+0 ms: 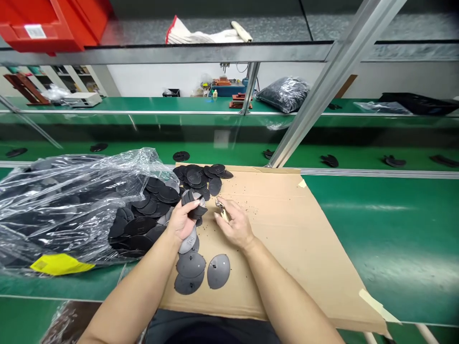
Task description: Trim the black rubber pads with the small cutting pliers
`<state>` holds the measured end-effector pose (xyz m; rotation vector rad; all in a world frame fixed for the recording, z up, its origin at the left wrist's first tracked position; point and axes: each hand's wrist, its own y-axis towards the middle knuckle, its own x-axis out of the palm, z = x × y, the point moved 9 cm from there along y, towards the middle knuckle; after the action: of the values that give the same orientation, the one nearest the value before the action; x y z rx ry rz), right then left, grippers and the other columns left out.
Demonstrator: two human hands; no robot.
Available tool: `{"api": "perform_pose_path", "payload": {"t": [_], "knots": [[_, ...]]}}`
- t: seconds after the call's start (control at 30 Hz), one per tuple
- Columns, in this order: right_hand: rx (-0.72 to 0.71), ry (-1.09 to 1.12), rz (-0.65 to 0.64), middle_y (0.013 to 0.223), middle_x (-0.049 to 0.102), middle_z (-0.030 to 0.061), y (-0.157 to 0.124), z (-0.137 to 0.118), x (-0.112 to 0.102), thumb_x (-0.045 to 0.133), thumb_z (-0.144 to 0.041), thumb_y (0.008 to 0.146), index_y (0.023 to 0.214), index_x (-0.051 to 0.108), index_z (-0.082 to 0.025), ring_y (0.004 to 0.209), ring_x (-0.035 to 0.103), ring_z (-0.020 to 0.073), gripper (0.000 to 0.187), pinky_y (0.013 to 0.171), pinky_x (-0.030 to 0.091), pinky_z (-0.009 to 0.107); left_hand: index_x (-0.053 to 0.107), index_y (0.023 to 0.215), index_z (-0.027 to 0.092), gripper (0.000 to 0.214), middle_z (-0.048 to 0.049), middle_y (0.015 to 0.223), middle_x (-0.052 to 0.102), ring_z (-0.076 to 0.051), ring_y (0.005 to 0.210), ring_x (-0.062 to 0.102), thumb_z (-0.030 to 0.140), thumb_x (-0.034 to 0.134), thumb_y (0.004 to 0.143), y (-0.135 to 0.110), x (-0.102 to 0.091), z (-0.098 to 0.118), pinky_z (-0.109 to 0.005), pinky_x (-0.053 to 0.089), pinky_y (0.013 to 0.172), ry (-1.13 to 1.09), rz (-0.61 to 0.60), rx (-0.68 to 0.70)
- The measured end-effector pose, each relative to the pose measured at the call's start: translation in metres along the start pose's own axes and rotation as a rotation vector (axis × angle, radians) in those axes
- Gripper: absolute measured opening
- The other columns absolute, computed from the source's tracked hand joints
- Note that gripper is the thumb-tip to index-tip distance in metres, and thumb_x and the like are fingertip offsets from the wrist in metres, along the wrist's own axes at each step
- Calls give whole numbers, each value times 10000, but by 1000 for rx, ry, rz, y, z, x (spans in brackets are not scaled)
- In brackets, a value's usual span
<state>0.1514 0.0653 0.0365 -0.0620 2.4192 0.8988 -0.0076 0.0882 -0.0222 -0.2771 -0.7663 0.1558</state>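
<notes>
My left hand (181,222) is closed around a small stack of dark oval plastic pieces (194,211), held up over the cardboard. Just to its right, my right hand (237,226) grips small hand nippers (221,207) with pale handles, their metal jaws pointing towards the stack. A gap separates the jaws from the pieces. Below the hands, several grey ovals lie flat, among them one lone oval (218,271). Beyond my left hand is a loose group of black ovals (201,177). Tiny dark scraps are scattered over the cardboard sheet (287,248).
At the left, a large clear plastic bag (71,200) spills black ovals onto the bench; a yellow label (61,264) lies on it. Behind runs a green conveyor (229,155) carrying spaced dark pieces. A slanted metal post (304,114) rises beyond the cardboard. A red bin (57,24) sits overhead.
</notes>
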Motion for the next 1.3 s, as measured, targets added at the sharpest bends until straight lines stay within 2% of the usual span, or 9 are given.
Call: {"api": "perform_pose_path", "payload": {"t": [0.1,0.17,0.3,0.37,0.6,0.87,1.13,1.3], "knots": [[-35,-14,-16,1067,632,107,0,-4,3,561,-244,852,1276,551,-211,958,609,230,426,874,521,404,590,801,152,274,1,709,621,-145,686,640,102,753,587,-1,3,-9,-287,550,666,16,-56,-92],[-38,-17,-26,1070,634,107,0,-5,4,556,-242,852,1282,547,-215,962,609,231,432,879,519,408,585,834,158,295,-8,714,618,-165,686,649,129,762,600,-3,7,-12,-299,551,629,58,-102,-131],[-22,-14,-13,1048,634,100,0,-5,1,552,-239,854,1286,543,-215,933,612,221,433,869,522,397,588,872,163,344,-18,736,614,-100,573,584,180,797,600,-4,9,-15,-177,433,457,119,-142,-136],[-20,-21,-7,1040,632,99,0,-5,-1,553,-233,852,1278,547,-207,923,610,216,426,867,522,391,596,868,152,339,-36,744,618,-76,548,538,218,805,610,-2,10,-15,-150,367,421,114,-158,-131],[-72,-75,-3,1057,632,100,0,-7,0,548,-223,850,1274,541,-197,957,598,224,425,880,518,388,607,886,136,339,-44,713,593,-58,508,458,253,799,633,1,11,-18,-147,288,409,75,-201,-152],[-88,-142,-40,1006,650,85,1,-7,1,518,-217,854,1261,553,-212,924,606,221,408,873,517,379,588,894,141,339,-24,711,574,-49,498,439,248,789,643,0,13,-17,-150,269,410,103,-223,-144],[-133,-153,-165,941,654,56,2,-3,4,473,-112,802,1230,570,-226,857,606,197,454,840,512,339,554,840,148,320,2,705,548,-39,478,432,241,785,640,0,13,-15,-152,261,400,132,-234,-123],[-151,-237,-202,881,639,53,2,-3,5,484,-84,760,1192,592,-209,804,584,200,463,811,499,325,541,809,146,328,4,693,546,-39,470,423,229,797,622,-2,15,-15,-155,257,401,116,-232,-135]]}}
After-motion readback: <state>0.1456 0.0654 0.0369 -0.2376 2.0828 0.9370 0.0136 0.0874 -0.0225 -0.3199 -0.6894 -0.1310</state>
